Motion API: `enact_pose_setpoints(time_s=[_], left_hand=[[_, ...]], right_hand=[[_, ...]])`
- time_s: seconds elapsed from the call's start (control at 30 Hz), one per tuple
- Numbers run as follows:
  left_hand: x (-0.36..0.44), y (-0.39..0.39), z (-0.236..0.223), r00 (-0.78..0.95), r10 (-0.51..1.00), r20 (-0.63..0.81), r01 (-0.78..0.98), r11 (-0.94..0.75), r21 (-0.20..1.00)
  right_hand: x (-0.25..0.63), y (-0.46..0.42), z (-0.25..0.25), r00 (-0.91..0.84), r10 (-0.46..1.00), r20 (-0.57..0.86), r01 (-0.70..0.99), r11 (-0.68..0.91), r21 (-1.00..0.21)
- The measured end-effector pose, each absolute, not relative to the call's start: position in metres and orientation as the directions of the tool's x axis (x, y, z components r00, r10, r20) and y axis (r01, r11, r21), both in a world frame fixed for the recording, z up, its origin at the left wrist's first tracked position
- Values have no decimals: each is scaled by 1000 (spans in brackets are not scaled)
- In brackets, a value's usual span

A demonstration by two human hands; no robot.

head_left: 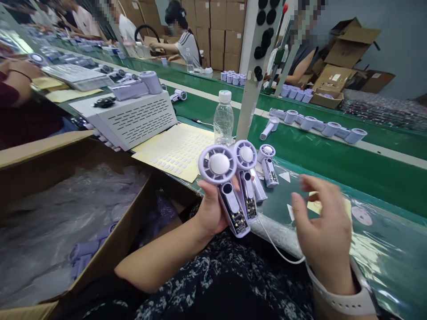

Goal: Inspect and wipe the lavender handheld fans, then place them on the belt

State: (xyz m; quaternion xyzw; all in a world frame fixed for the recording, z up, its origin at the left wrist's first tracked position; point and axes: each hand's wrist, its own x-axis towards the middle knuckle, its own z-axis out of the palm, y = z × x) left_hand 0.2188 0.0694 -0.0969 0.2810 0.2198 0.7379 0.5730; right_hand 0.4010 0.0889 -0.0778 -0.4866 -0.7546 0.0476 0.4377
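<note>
Two lilac handheld fans are in my left hand (211, 209). The front fan (218, 164) leans up to the left, its handle showing bare circuit board low down. Close behind it is the second fan (247, 155), also with exposed circuitry. My fingertips show between and beside the two handles. A white cable (280, 254) runs from near the second fan toward my right wrist. My right hand (323, 218) hovers over the bench to the right, fingers apart and holding nothing. Another fan (267, 164) rests on the bench beyond, and a lilac handle partly shows behind the held fans.
An open carton (133, 213) with plastic bags and lilac parts stands at left. A clear bottle (223, 118), a sheet of white stickers (180, 149) and a vented metal box (140, 120) sit ahead. Fans line the green conveyor (383, 153). Several people work beyond.
</note>
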Motion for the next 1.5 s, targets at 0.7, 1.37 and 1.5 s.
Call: enact_pose_setpoints(time_s=[0.7,1.37,1.5], left_hand=[[232,59,-116,-211,963,168,-387,-240,891],[234,57,-109,-17,995,-102,-753,54,656],[239,55,-105,-19,998,-58,-751,24,660]], right_hand=[[353,60,-67,-339,658,673,627,691,-360],[360,58,-75,-310,666,679,483,725,-490],[359,58,-68,-224,711,667,508,669,-542]])
